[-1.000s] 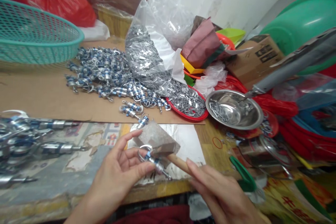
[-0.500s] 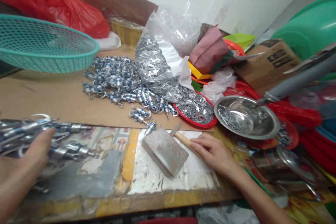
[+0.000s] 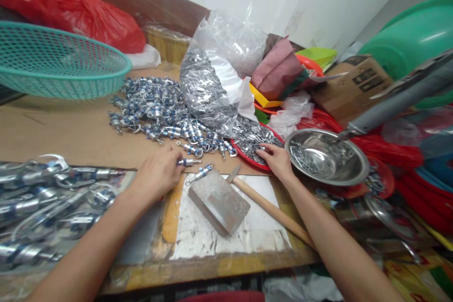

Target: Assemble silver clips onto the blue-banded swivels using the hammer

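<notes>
My left hand (image 3: 159, 172) has its fingers closed on a small silver-and-blue metal part (image 3: 189, 162) in front of the pile of similar parts (image 3: 152, 104). Over the red plate (image 3: 249, 160) of small metal clips (image 3: 252, 136), my right hand (image 3: 278, 159) pinches with thumb and forefinger; what lies between the fingertips is too small to make out. A metal block (image 3: 219, 203) rests on white sheeting between my forearms. One silver-and-blue part (image 3: 200, 173) lies at its upper edge. A hammer (image 3: 272, 208) with a wooden handle lies right of the block.
More large metal parts (image 3: 38, 198) lie at the left. A steel bowl (image 3: 327, 174) stands right of the plate. Behind are a clear bag of clips (image 3: 203, 87) and a teal basket (image 3: 63, 87). A grey-handled tool (image 3: 399, 99) juts in from the right.
My left hand has moved right from the large parts at the left and taken hold of a small part. My right hand has let go of the hammer handle and moved up to the red plate.
</notes>
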The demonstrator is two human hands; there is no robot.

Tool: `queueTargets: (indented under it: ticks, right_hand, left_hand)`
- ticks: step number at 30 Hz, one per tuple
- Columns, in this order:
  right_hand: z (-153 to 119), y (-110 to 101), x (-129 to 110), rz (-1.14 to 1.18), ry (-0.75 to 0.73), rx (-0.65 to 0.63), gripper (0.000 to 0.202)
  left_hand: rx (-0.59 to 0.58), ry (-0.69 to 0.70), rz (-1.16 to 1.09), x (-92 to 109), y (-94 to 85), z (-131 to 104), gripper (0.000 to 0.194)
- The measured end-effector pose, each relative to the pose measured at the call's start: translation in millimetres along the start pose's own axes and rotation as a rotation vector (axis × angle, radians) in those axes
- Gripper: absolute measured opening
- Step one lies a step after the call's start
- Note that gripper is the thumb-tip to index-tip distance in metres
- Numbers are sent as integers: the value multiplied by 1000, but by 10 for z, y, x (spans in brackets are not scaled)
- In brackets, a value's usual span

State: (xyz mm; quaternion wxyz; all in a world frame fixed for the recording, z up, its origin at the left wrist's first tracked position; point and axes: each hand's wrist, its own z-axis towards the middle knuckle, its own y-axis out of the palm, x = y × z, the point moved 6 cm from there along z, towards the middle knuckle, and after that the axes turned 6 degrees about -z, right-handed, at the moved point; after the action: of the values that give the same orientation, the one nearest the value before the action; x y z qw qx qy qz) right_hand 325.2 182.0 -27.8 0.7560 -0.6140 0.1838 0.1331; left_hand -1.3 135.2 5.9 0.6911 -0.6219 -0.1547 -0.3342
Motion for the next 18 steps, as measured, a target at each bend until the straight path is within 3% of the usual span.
queueTargets:
  ticks: [5, 10, 13, 18]
  right_hand:
    - [-12, -80, 83, 78, 33, 98, 29]
    - [-32, -224, 87, 32, 8, 149, 28]
    - [-67, -264, 27, -42, -23, 133, 28]
    - [-85, -169, -166, -178, -131, -4, 26]
  left_hand:
    - [51, 21, 33, 4, -134, -71, 13]
    - [129, 81, -126, 276, -279, -307, 21]
    - [-8, 63, -348, 467, -153, -522, 21]
    - [-59, 75, -517, 599, 70, -753, 21]
